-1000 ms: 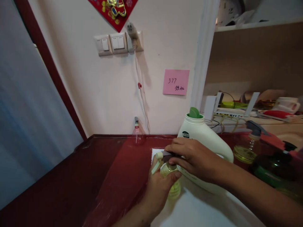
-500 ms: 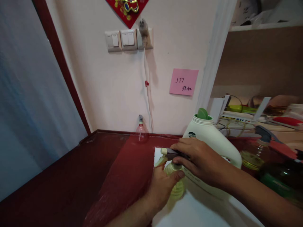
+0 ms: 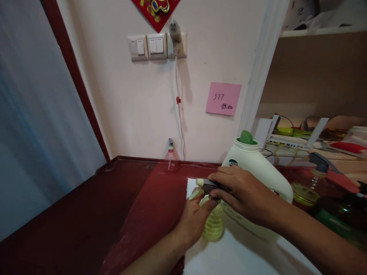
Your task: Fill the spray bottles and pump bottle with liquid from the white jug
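A clear spray bottle (image 3: 213, 225) with yellow liquid stands on a white sheet (image 3: 200, 261). Its dark grey spray head (image 3: 210, 186) has a cream nozzle and trigger pointing left. My right hand (image 3: 236, 189) is closed over the top and back of that head. Just below, my left hand (image 3: 195, 219) wraps round the bottle's neck, thumb in front, hiding the collar. Right behind my right hand is a large pale green jug (image 3: 265, 168), its mouth uncapped and a green scoop (image 3: 246, 137) sticking out.
An empty-looking pink spray bottle (image 3: 171, 160) stands against the wall on the dark red tabletop (image 3: 137, 214). To the right are another spray bottle (image 3: 308, 189) with yellow liquid and a dark pump bottle (image 3: 342, 217). A white router (image 3: 289, 141) sits behind them. A blue curtain (image 3: 43, 114) hangs left.
My left hand has shifted up from the bottle's shoulder to its neck, its thumb rising toward the spray head. More of the bottle's body shows. My right hand has barely moved.
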Tool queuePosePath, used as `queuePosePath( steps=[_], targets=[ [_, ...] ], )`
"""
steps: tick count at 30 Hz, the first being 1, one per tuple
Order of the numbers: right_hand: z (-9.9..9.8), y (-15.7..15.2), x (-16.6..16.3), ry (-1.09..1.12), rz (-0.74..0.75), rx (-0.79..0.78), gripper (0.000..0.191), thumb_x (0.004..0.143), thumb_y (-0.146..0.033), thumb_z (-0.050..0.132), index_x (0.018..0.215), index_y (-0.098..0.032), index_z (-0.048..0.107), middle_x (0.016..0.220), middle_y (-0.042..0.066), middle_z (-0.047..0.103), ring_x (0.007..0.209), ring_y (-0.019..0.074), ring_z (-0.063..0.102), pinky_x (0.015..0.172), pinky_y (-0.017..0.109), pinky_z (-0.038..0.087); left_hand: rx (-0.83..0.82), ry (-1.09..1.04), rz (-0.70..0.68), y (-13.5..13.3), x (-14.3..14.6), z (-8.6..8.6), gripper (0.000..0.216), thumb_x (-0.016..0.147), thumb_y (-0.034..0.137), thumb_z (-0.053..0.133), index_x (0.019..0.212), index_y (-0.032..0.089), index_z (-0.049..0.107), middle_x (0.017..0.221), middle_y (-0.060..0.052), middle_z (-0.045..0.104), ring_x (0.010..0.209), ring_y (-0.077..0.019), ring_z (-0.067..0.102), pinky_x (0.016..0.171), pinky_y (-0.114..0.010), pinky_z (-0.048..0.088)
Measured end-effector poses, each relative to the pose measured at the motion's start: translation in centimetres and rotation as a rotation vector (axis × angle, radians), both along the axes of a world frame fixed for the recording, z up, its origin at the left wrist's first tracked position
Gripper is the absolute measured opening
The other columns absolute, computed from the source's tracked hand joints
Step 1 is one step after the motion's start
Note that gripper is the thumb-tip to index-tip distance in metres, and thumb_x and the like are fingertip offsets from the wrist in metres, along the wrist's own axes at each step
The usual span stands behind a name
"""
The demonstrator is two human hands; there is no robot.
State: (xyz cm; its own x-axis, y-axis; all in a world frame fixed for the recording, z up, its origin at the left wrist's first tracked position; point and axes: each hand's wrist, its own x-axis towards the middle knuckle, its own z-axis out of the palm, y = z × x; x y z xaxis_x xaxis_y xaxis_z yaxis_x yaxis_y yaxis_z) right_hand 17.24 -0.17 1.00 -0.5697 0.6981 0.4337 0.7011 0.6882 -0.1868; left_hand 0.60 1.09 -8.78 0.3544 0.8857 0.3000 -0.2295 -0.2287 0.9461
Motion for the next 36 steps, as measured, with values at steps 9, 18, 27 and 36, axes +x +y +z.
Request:
queuePosePath(
  steps=[9,18,27,36],
  targets=[
    [-0.1,-0.1,0.0,0.011,0.012,0.025,0.013,0.092,-0.008,0.071,0.103,-0.014,0.068,0.091,0.001,0.062,0.083,0.0183,0.054,0.074,0.03,0.034,-0.082,-0.098,0.042,-0.3,0.7,1.7,0.044,0.07,0.034,0.088,0.106,0.018,0.069,0.11,-0.005,0.077,0.104,-0.0253,0.067,0.093,-0.034,0.049],
    [0.0,0.2,0.0,0.0,-0.019,-0.029,0.01,0.094,-0.01,0.07,0.101,-0.015,0.067,0.091,0.001,0.061,0.084,0.018,0.054,0.076,0.031,0.033,0.013,-0.042,-0.055,0.2,-0.1,0.0,0.044,0.091,0.05,0.067,0.123,0.019,0.071,0.131,-0.009,0.069,0.127,-0.0314,0.058,0.107,-0.042,0.041],
    [0.0,0.0,-0.2,-0.007,-0.037,-0.039,0.009,0.093,-0.01,0.07,0.099,-0.017,0.067,0.091,0.0,0.062,0.083,0.0173,0.053,0.075,0.031,0.032,-0.118,-0.077,-0.001,-0.1,0.7,1.3,0.047,0.072,0.03,0.085,0.114,0.017,0.068,0.117,-0.007,0.074,0.112,-0.0289,0.065,0.099,-0.039,0.047],
    [0.2,0.0,-0.3,-0.026,-0.067,-0.066,0.008,0.095,-0.011,0.07,0.101,-0.016,0.068,0.091,0.001,0.062,0.084,0.0182,0.054,0.076,0.032,0.033,0.026,-0.026,-0.081,0.4,-0.3,0.2,0.037,0.091,0.044,0.068,0.118,0.02,0.072,0.126,-0.009,0.071,0.123,-0.0316,0.061,0.104,-0.042,0.044]
  ],
)
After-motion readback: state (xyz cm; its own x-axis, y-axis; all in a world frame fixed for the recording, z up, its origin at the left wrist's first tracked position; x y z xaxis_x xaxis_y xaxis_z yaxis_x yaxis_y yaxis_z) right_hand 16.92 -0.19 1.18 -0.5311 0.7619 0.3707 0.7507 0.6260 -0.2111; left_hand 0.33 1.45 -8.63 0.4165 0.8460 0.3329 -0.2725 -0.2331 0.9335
